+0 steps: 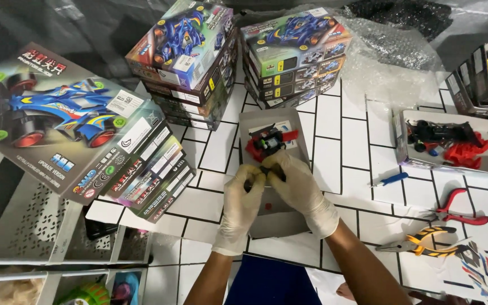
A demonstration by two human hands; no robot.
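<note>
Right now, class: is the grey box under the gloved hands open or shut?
Open. The grey box lies flat as a tray, with red and black parts showing inside it.

Left hand, right hand: cream latex gloves, wrinkled, cuffs ending at wrists; forearms bare.

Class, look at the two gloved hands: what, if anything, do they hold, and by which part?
Both the left hand and right hand pinch a small dark part between their fingertips; which part of it they grip cannot be told.
</note>
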